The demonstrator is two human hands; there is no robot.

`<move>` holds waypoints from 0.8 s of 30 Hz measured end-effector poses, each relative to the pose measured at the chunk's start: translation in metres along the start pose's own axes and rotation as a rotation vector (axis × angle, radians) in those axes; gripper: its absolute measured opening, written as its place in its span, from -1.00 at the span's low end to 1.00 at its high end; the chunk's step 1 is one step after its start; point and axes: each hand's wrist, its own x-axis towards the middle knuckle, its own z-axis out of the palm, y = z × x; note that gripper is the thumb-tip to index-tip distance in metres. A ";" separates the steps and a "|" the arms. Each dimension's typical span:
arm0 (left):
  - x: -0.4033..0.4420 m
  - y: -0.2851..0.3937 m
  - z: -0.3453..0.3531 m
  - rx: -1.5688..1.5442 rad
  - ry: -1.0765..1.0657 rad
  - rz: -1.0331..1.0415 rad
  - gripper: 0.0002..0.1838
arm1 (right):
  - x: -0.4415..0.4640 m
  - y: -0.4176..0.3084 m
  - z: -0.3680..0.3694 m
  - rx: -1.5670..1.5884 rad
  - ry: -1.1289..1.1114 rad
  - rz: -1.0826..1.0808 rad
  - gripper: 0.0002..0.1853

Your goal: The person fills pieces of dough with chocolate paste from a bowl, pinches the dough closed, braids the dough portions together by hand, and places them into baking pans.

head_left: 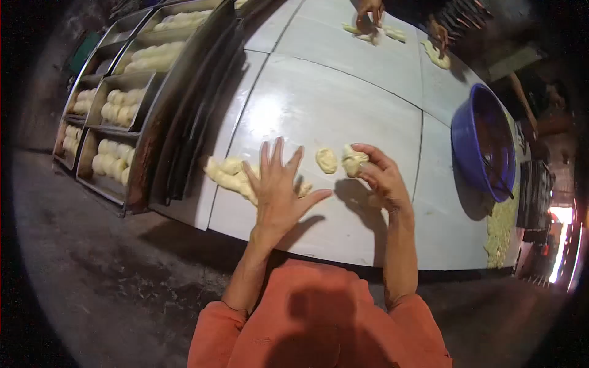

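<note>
My left hand [277, 181] is spread with its fingers apart, over a long lump of pale dough [230, 176] on the white tiled table. Part of that lump is hidden beneath the palm and fingers. A small piece of dough [354, 161] is pinched between the thumb and fingers of my right hand [383, 178], held just above the tabletop. Between the two hands lies a flattened oval of dough [326, 161], touched by neither.
Metal trays [132, 132] of shaped dough stand at the left. A purple basin [485, 144] sits at the right, near a flat yellowish sheet [502, 233]. Across the white table [343, 92], another person's hands [371, 9] handle dough strips [396, 35].
</note>
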 end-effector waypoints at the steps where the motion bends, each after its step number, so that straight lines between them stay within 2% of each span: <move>1: 0.008 0.012 0.004 -0.151 -0.034 0.049 -0.07 | -0.007 -0.001 0.008 0.066 0.027 0.006 -0.65; 2: 0.016 0.022 0.009 -0.299 -0.067 0.099 -0.15 | -0.012 0.001 0.011 0.072 0.041 0.001 -0.65; 3: 0.022 0.036 0.011 -0.534 -0.093 0.100 -0.39 | -0.018 0.002 0.011 0.075 0.049 -0.013 -0.67; 4: 0.026 0.043 0.015 -0.535 -0.106 0.116 -0.39 | -0.022 0.002 0.007 0.078 0.060 -0.029 -0.68; 6: 0.032 0.059 0.025 -0.936 -0.363 -0.201 -0.55 | -0.028 0.013 -0.016 0.029 0.119 -0.063 -0.71; 8: 0.031 0.064 0.050 -0.941 -0.376 -0.117 -0.59 | -0.038 0.014 -0.032 -0.052 0.248 -0.044 -0.76; 10: 0.031 0.080 0.067 -1.081 -0.418 -0.201 -0.53 | -0.048 0.013 -0.041 -0.127 0.362 -0.130 -0.82; 11: 0.032 0.089 0.069 -1.160 -0.474 -0.254 -0.41 | -0.050 0.013 -0.049 -0.137 0.397 -0.199 -0.82; 12: 0.032 0.105 0.081 -1.168 -0.509 -0.220 -0.41 | -0.053 0.013 -0.060 -0.147 0.432 -0.267 -0.83; 13: 0.032 0.121 0.094 -1.116 -0.247 -0.073 -0.37 | -0.058 0.012 -0.069 -0.097 0.391 -0.301 -0.73; 14: 0.036 0.138 0.104 -1.059 0.020 0.067 -0.33 | -0.064 0.007 -0.077 -0.101 0.424 -0.319 -0.73; 15: 0.043 0.151 0.109 -1.020 0.056 0.191 -0.19 | -0.069 0.000 -0.078 -0.094 0.442 -0.357 -0.67; 16: 0.048 0.164 0.116 -1.036 0.043 0.212 -0.19 | -0.073 -0.008 -0.080 -0.085 0.455 -0.391 -0.61; 17: 0.050 0.181 0.125 -1.131 -0.038 0.323 -0.13 | -0.077 -0.016 -0.085 0.178 0.360 -0.369 -0.55; 18: 0.047 0.194 0.131 -1.221 -0.116 0.433 -0.06 | -0.088 -0.027 -0.085 0.328 0.331 -0.334 -0.64; 19: 0.049 0.205 0.148 -1.179 -0.049 0.522 -0.01 | -0.092 -0.026 -0.094 0.404 0.308 -0.391 -0.67; 21: 0.047 0.232 0.163 -1.251 -0.075 0.523 0.03 | -0.099 -0.037 -0.116 0.476 0.284 -0.462 -0.70; 22: 0.046 0.246 0.169 -1.319 -0.103 0.508 0.11 | -0.106 -0.048 -0.128 0.541 0.274 -0.396 -0.71; 23: 0.038 0.251 0.192 -1.411 -0.254 0.331 0.21 | -0.111 -0.058 -0.141 0.604 0.261 -0.328 -0.71; 24: 0.040 0.258 0.186 -1.412 -0.314 0.331 0.22 | -0.110 -0.065 -0.155 0.576 0.295 -0.415 -0.69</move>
